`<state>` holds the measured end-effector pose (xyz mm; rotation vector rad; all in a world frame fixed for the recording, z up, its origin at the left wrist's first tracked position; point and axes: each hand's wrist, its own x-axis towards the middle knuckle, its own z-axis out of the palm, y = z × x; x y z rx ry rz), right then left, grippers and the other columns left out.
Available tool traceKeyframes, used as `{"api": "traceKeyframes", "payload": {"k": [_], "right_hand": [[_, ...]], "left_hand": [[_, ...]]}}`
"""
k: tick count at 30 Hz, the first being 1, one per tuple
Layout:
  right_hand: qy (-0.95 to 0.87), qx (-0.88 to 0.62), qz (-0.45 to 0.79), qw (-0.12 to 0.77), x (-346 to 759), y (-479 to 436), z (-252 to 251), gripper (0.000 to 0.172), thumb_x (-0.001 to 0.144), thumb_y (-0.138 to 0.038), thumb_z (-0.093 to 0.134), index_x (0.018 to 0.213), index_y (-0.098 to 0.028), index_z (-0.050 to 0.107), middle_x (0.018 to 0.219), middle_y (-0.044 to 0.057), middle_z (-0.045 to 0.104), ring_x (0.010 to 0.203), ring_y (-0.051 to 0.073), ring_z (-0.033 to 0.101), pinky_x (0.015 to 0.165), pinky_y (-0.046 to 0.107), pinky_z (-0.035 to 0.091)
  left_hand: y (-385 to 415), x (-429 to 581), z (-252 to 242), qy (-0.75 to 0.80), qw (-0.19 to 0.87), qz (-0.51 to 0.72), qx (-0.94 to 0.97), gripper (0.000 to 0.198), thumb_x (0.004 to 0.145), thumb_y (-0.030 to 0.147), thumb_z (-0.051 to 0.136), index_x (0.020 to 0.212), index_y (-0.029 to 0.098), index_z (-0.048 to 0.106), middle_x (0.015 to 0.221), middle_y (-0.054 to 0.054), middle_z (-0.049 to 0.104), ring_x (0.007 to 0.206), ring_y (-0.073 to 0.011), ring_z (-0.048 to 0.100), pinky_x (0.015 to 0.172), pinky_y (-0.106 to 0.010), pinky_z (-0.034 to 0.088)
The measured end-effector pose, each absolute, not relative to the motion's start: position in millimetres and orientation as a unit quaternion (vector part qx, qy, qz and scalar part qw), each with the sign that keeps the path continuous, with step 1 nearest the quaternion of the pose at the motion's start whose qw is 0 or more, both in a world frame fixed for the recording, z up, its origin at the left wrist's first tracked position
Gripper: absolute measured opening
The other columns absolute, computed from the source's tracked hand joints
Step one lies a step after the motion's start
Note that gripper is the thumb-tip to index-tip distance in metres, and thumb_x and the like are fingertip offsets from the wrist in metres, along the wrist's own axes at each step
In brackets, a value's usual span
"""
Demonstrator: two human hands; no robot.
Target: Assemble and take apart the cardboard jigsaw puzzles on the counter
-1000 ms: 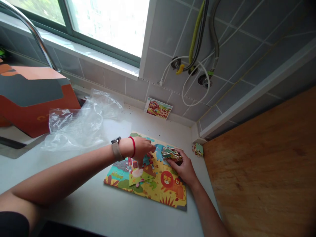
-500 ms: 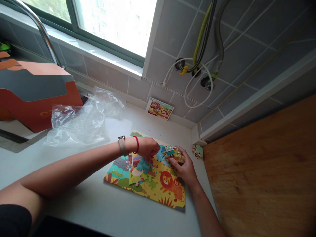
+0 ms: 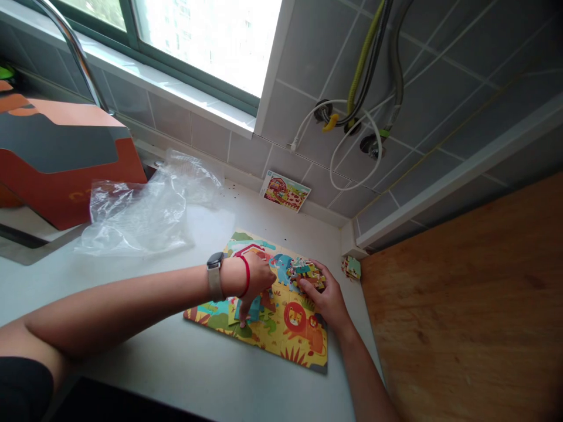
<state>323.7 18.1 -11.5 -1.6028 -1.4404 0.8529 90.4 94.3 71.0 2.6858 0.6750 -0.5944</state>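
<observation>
While a person's right hand (image 3: 323, 296) grips a loose stack of multicoloured, knob-edged cardboard puzzle pieces (image 3: 305, 272), the left hand (image 3: 258, 274) bends low over a rectangular, brightly printed animal puzzle (image 3: 303, 346) on a white countertop (image 3: 176, 363), as seen from the head camera. The right thumb lies across the near side of the stack, above the puzzle's far right part, near a printed blue elephant; whether the stack touches the surface below cannot be told. The left hand, its fingers mostly turned from sight, points one digit down at loose blue-and-green cardboard pieces (image 3: 254, 310) lying on the puzzle; whether it pinches one is hidden.

Careful work here appears to call for a level, light hold on the right, since the layered pieces could slide apart if squeezed or tipped. On the left, a gentle touch at a single piece's edge would likely disturb its neighbours least, and lifting the wrist a little would uncover the pieces beneath. Beyond, a small white-bordered card with a farm scene (image 3: 285, 192) leans against the tiled wall, facing the person and handy for comparing colours. A small pile of pale-green-and-cream pieces (image 3: 352, 268) sits apart, beside a brown wooden panel (image 3: 461, 293).
</observation>
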Motion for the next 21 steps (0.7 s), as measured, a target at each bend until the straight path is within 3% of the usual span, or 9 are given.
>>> {"api": "traceKeyframes", "payload": {"k": [3, 7, 11, 16, 19, 21], "right_hand": [[-0.566, -0.636, 0.341, 0.398, 324.6, 18.3, -12.5, 0.063, 0.08, -0.05, 0.076, 0.134, -0.023, 0.058, 0.123, 0.01, 0.073, 0.108, 0.029, 0.071, 0.096, 0.043, 0.055], [-0.564, -0.634, 0.347, 0.401, 325.7, 18.1, -12.6, 0.063, 0.08, -0.049, 0.076, 0.134, -0.023, 0.058, 0.122, 0.01, 0.073, 0.108, 0.029, 0.071, 0.096, 0.043, 0.056], [-0.569, -0.627, 0.346, 0.405, 326.9, 18.3, -13.9, 0.061, 0.081, -0.048, 0.076, 0.134, -0.023, 0.058, 0.124, 0.01, 0.072, 0.109, 0.029, 0.07, 0.099, 0.043, 0.055], [-0.565, -0.624, 0.352, 0.409, 328.2, 18.9, -17.6, 0.062, 0.082, -0.047, 0.076, 0.135, -0.024, 0.057, 0.123, 0.009, 0.072, 0.109, 0.028, 0.071, 0.098, 0.042, 0.055], [-0.565, -0.625, 0.349, 0.41, 327.9, 19.1, -18.1, 0.061, 0.081, -0.047, 0.076, 0.135, -0.024, 0.057, 0.125, 0.009, 0.072, 0.11, 0.028, 0.071, 0.098, 0.042, 0.056], [-0.566, -0.627, 0.345, 0.409, 327.4, 19.2, -17.3, 0.061, 0.081, -0.047, 0.076, 0.134, -0.024, 0.058, 0.125, 0.009, 0.072, 0.111, 0.029, 0.07, 0.099, 0.043, 0.055]], "left_hand": [[85.8, 95.7, 68.9, 0.23, 0.145, -0.215, 0.938, 0.053, 0.046, 0.021, 0.099, 0.095, 0.018, 0.077, 0.099, -0.015, 0.077, 0.088, -0.0354, 0.07, 0.074, -0.042, 0.055], [87.1, 94.0, 64.3, 0.167, 0.162, -0.199, 0.952, 0.032, 0.054, 0.016, 0.094, 0.081, 0.022, 0.077, 0.097, -0.009, 0.077, 0.09, -0.03, 0.069, 0.071, -0.034, 0.053], [89.3, 92.1, 54.2, 0.182, 0.171, -0.146, 0.957, 0.032, 0.064, 0.01, 0.084, 0.092, 0.023, 0.075, 0.097, -0.007, 0.077, 0.086, -0.0248, 0.07, 0.067, -0.029, 0.051], [93.4, 91.6, 47.0, 0.259, 0.072, -0.056, 0.961, 0.014, 0.081, 0.019, 0.073, 0.095, 0.018, 0.073, 0.089, -0.013, 0.076, 0.078, -0.0282, 0.071, 0.068, -0.036, 0.053], [93.5, 90.1, 58.7, 0.256, 0.073, -0.096, 0.959, 0.015, 0.08, 0.024, 0.078, 0.093, 0.018, 0.073, 0.09, -0.013, 0.076, 0.082, -0.0289, 0.072, 0.07, -0.035, 0.053], [89.9, 90.2, 69.4, 0.219, 0.12, -0.156, 0.956, 0.029, 0.071, 0.026, 0.087, 0.096, 0.02, 0.074, 0.094, -0.01, 0.077, 0.087, -0.0285, 0.072, 0.071, -0.033, 0.054]]}}
